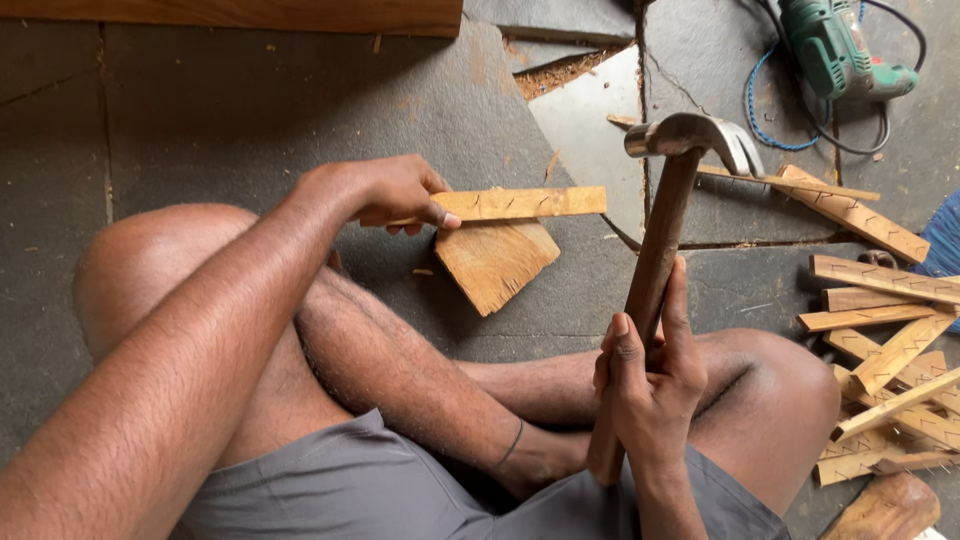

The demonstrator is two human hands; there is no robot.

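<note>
We're sitting cross-legged on the dark stone floor [200, 120], so the work sits low between the knees where both arms reach it. To our right, a loose pile of wooden strips [890, 350] with staples or small nails showing lies within arm's reach, like a stock heap; a green power drill [835, 50] with its cable lies well apart at top right, out of the way. Our right hand [650, 385] is wrapped closed around the wooden handle of the claw hammer [655, 250], gripped low with the head raised and tilted, which gives leverage. Our left hand [395, 190] pinches one end of a thin wooden strip [520, 203], holding it flat across a wedge-shaped wood block [495, 260] that backs it off the floor, fingers clear of the far end.
</note>
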